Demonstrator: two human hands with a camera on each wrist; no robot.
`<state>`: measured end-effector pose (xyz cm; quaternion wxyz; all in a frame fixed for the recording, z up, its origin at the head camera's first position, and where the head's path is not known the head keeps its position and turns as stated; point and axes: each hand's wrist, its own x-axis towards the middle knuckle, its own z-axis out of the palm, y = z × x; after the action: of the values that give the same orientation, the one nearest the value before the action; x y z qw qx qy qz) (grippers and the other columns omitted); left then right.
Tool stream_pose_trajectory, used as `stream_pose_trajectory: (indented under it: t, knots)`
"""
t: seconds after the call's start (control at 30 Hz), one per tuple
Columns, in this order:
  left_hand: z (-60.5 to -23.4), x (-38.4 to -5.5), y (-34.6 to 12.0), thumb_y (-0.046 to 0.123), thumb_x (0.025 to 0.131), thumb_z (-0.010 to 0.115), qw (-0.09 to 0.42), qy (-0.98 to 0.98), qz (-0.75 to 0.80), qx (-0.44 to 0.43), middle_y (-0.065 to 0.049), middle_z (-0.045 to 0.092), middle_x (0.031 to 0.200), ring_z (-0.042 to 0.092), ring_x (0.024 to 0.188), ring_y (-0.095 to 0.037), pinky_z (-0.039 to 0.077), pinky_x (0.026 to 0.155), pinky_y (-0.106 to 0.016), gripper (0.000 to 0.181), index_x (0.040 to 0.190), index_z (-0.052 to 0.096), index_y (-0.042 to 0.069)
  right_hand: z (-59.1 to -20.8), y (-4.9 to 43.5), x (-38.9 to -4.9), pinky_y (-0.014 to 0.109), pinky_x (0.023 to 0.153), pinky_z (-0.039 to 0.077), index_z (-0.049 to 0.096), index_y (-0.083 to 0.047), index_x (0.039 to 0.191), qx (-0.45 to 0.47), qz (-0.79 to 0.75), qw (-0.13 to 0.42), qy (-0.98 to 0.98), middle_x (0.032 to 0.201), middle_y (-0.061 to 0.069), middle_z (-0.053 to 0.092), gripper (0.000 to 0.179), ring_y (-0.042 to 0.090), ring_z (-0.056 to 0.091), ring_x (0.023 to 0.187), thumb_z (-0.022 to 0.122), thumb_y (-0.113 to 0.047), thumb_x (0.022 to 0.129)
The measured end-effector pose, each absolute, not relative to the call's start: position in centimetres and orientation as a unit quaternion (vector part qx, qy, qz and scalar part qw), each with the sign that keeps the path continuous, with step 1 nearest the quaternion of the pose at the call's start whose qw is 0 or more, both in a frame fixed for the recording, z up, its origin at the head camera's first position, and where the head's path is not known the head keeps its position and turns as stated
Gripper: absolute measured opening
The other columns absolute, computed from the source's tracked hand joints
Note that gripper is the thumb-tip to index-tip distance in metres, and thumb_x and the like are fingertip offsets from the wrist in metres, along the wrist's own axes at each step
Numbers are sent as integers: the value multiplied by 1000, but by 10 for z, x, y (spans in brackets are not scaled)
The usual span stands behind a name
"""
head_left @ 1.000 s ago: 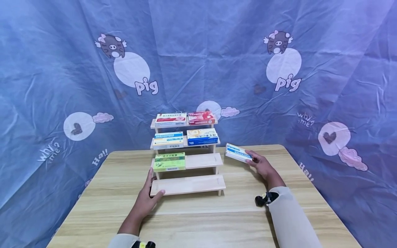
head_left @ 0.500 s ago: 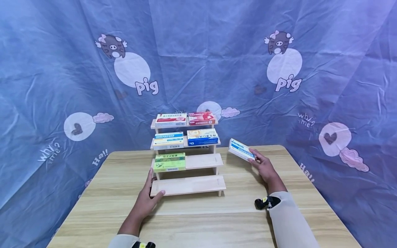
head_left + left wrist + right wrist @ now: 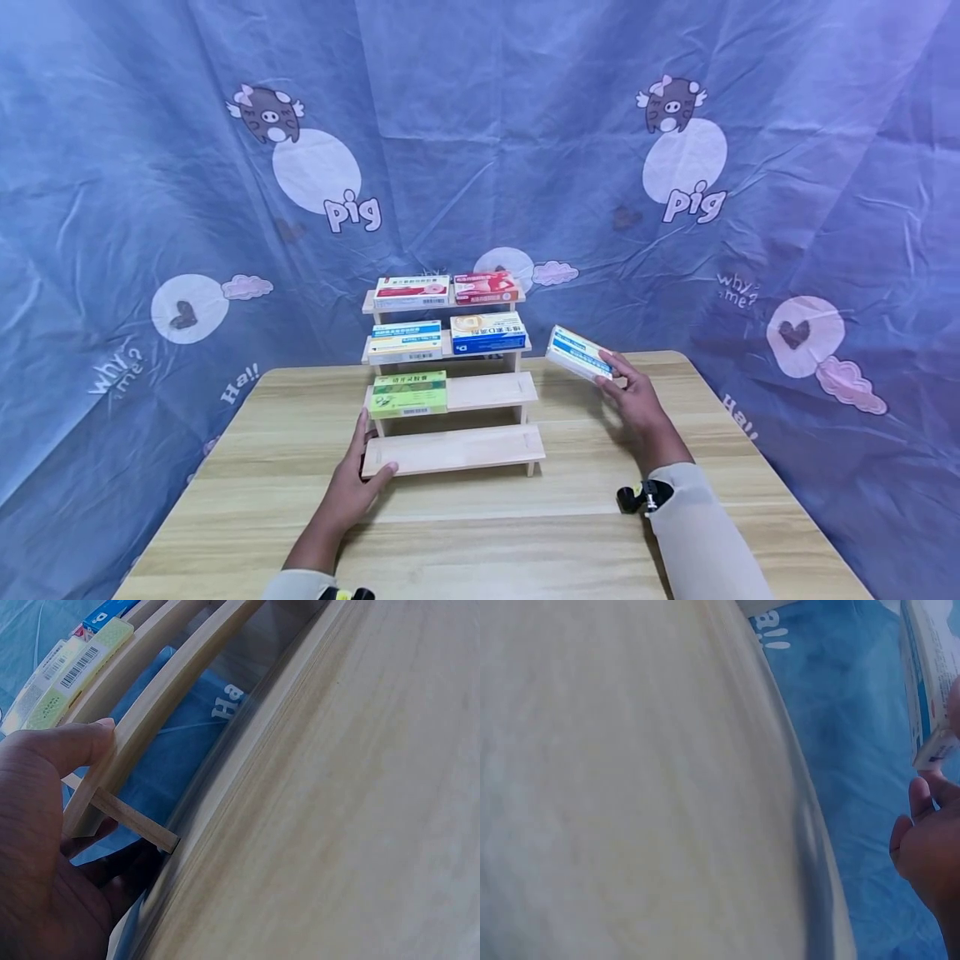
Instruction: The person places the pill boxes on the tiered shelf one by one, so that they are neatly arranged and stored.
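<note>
My right hand (image 3: 637, 404) pinches a white-and-blue medicine box (image 3: 579, 352) by its right end. The box is tilted, up off the table to the right of a wooden stepped rack (image 3: 453, 450). In the right wrist view, part of the same medicine box (image 3: 928, 682) shows at the right edge. My left hand (image 3: 352, 483) grips the rack's left end at the lowest step. In the left wrist view the thumb of the left hand (image 3: 45, 795) lies on the step's edge, with other fingers beneath it, partly in shadow.
A green box (image 3: 408, 393) lies on the rack's third step down. One step higher are a blue-and-yellow box (image 3: 406, 339) and a blue-and-white box (image 3: 488, 332). A red-and-white box (image 3: 412, 291) and a red box (image 3: 486, 287) lie on top. A patterned blue cloth (image 3: 480, 167) hangs behind the table (image 3: 525, 542).
My right hand has raised the medicine box a little and turned its face more toward the head camera. My left hand keeps its grip on the rack.
</note>
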<state>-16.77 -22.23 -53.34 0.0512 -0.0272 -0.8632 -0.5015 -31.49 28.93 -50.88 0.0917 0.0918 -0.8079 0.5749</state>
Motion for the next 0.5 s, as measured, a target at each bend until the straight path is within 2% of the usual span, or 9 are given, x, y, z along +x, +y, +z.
stream_pose_trajectory:
  t: [0.03,0.13,0.23,0.3,0.4,0.5]
  knots:
    - [-533,-168,-222,30,105,76,51,-863,-502,-27,-27,35,175,47,156,-46,40,125,-60,110,176,-8,36,-506,289,-314,12,85,42,46,-5,165,91,573,94,-809,180,24,27,61,32,34,159,68,-13,108]
    - [-533,-168,-223,30,105,76,53,-862,-504,-28,-27,35,175,47,156,-46,40,125,-60,110,177,-7,35,-501,287,-312,15,80,43,48,-6,164,93,565,106,-813,179,25,29,60,18,47,139,69,-14,108]
    - [-533,-168,-223,30,105,76,56,-863,-501,-30,-28,36,175,49,155,-47,41,124,-59,110,177,-7,34,-495,286,-311,16,79,43,49,-5,163,96,567,115,-810,178,26,31,59,2,46,122,69,-14,108]
    - [-533,-168,-223,29,105,76,57,-864,-500,-30,-28,36,174,50,154,-47,42,123,-58,110,177,-7,34,-491,286,-309,15,79,43,50,-3,162,99,565,124,-810,176,29,32,58,-1,46,123,70,-13,108]
    - [-534,-168,-223,29,105,76,57,-865,-498,-31,-28,37,174,52,153,-46,44,122,-56,110,177,-7,34,-484,285,-307,14,78,43,51,0,160,103,560,136,-810,174,31,34,57,5,47,135,69,-11,107]
    - [-534,-168,-223,30,105,77,55,-864,-500,-31,-28,36,174,51,153,-47,44,122,-57,111,177,-7,35,-475,286,-303,14,77,43,51,1,160,107,559,140,-810,174,30,34,56,24,45,149,68,-9,108]
